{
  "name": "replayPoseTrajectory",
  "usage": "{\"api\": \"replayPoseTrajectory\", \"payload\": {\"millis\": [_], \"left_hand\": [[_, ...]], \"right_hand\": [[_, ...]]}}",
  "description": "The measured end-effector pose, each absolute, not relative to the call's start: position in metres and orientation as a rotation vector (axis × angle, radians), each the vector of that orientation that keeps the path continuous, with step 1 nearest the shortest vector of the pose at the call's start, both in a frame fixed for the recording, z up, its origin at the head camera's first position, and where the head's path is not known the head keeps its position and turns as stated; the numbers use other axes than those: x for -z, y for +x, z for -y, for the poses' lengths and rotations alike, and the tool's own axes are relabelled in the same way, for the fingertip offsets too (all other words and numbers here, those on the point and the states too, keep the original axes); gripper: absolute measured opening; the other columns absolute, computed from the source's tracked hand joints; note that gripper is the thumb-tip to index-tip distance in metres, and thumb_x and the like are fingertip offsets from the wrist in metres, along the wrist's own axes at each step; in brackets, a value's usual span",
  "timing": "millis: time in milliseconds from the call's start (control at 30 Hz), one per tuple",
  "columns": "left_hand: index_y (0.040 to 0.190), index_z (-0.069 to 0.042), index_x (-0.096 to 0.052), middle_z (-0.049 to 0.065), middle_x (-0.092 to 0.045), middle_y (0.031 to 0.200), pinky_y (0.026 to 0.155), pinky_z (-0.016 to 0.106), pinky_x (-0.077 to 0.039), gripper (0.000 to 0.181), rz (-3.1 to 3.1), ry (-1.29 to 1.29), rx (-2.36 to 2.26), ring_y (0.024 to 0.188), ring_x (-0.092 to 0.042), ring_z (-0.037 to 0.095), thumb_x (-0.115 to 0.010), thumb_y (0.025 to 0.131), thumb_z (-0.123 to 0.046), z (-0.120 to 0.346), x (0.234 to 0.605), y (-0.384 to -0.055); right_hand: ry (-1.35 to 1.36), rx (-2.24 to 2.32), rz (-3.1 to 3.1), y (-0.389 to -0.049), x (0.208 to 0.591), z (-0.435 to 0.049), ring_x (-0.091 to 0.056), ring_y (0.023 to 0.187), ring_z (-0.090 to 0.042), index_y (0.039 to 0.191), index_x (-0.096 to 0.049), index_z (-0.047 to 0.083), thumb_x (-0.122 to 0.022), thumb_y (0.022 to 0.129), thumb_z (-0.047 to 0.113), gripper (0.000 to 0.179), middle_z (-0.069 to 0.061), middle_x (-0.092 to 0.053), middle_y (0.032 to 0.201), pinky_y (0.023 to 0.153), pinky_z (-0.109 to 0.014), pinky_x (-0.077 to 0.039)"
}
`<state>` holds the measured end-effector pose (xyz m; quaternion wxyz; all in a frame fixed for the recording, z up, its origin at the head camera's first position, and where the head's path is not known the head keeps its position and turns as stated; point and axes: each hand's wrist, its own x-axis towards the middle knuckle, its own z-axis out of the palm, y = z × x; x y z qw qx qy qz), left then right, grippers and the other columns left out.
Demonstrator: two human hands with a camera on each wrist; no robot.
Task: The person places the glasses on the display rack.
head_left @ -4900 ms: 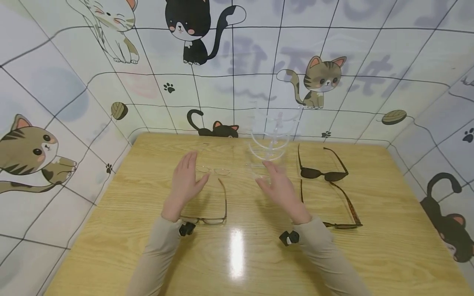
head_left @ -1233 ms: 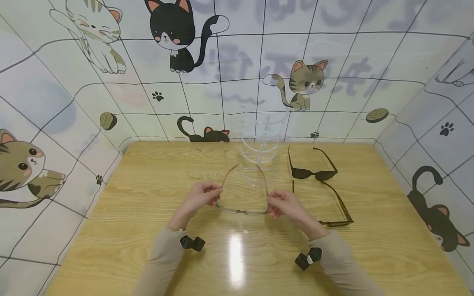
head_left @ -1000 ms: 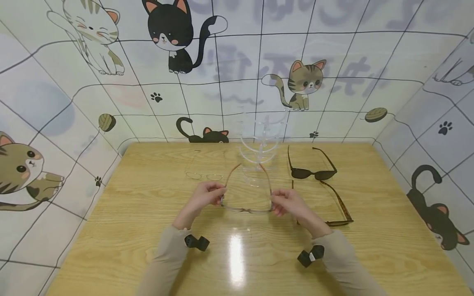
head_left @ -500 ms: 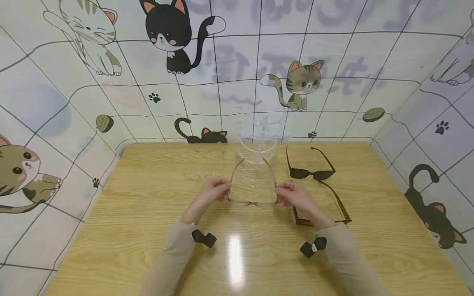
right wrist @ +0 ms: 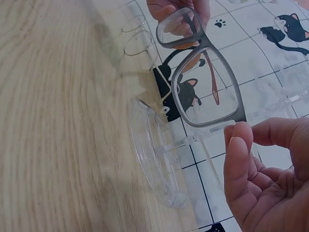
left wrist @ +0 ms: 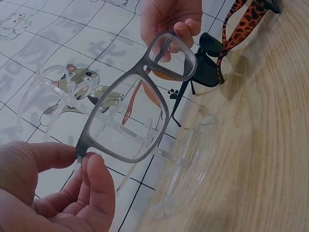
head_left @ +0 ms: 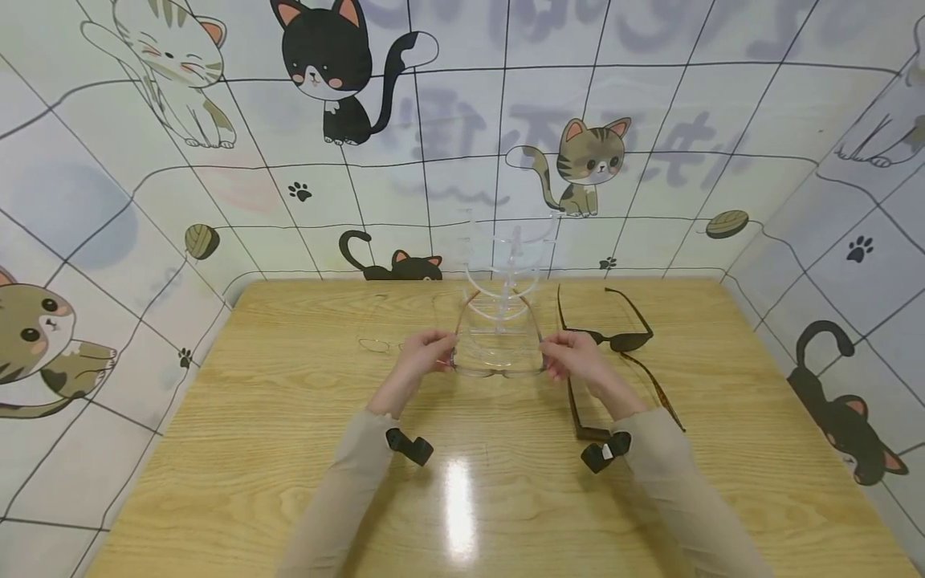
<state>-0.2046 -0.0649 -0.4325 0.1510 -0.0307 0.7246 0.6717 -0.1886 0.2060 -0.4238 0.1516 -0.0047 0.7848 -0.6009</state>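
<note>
Glasses [left wrist: 144,66] span left hand [head_left: 422,358] to right hand [head_left: 580,358].

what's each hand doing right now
Left hand: holding the gray-framed glasses by one side.
Right hand: holding those same glasses by the other side.

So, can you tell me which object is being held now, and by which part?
The gray-framed glasses are held by the two outer corners of the front frame: the left grip pinches one corner, the right grip the other.
</note>
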Motion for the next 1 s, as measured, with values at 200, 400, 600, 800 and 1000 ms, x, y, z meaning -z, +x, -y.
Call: {"api": "replayPoseTrajectory", "payload": {"millis": [200,400,600,800,1000], "left_hand": [[0.118,0.008,-0.058,0.01,-0.061,0.089,0.058,0.018,-0.051,0.034,-2.034,-0.157,-2.001,0.067,-0.056,0.009,-0.058,0.093,-0.015,0.06,0.43,-0.216],[0.117,0.006,-0.06,0.011,-0.061,0.094,0.06,0.017,-0.05,0.029,-1.979,-0.216,-2.115,0.07,-0.055,0.009,-0.057,0.092,-0.009,0.057,0.428,-0.226],[0.118,0.003,-0.06,0.018,-0.06,0.107,0.064,0.016,-0.051,0.028,-1.926,-0.264,-2.193,0.071,-0.056,0.009,-0.058,0.092,-0.007,0.052,0.432,-0.236],[0.117,0.004,-0.061,0.025,-0.056,0.121,0.067,0.017,-0.051,0.028,-1.915,-0.316,-2.267,0.076,-0.058,0.012,-0.06,0.09,-0.004,0.047,0.438,-0.245],[0.114,0.006,-0.062,0.024,-0.06,0.116,0.069,0.019,-0.052,0.026,-1.929,-0.366,-2.327,0.071,-0.06,0.009,-0.061,0.088,0.0,0.04,0.444,-0.252]], "right_hand": [[0.059,1.719,-2.271,-0.201,0.422,-0.206,-0.056,0.054,-0.009,0.104,-0.056,-0.004,-0.053,0.096,0.017,0.023,0.001,-0.056,0.066,0.054,-0.026,-0.052],[0.12,1.747,-2.274,-0.216,0.422,-0.203,-0.056,0.056,-0.007,0.109,-0.054,-0.006,-0.053,0.096,0.018,0.028,0.001,-0.055,0.068,0.058,-0.025,-0.053],[0.169,1.822,-2.225,-0.233,0.422,-0.201,-0.055,0.055,-0.006,0.117,-0.051,-0.009,-0.051,0.097,0.017,0.033,0.0,-0.054,0.071,0.057,-0.023,-0.053],[0.222,1.811,-2.265,-0.243,0.423,-0.198,-0.056,0.058,-0.006,0.125,-0.05,-0.008,-0.052,0.097,0.022,0.041,0.0,-0.056,0.075,0.062,-0.023,-0.053],[0.27,1.829,-2.282,-0.25,0.428,-0.197,-0.056,0.057,-0.005,0.123,-0.051,-0.007,-0.051,0.097,0.019,0.037,0.001,-0.055,0.077,0.061,-0.021,-0.053]]}}
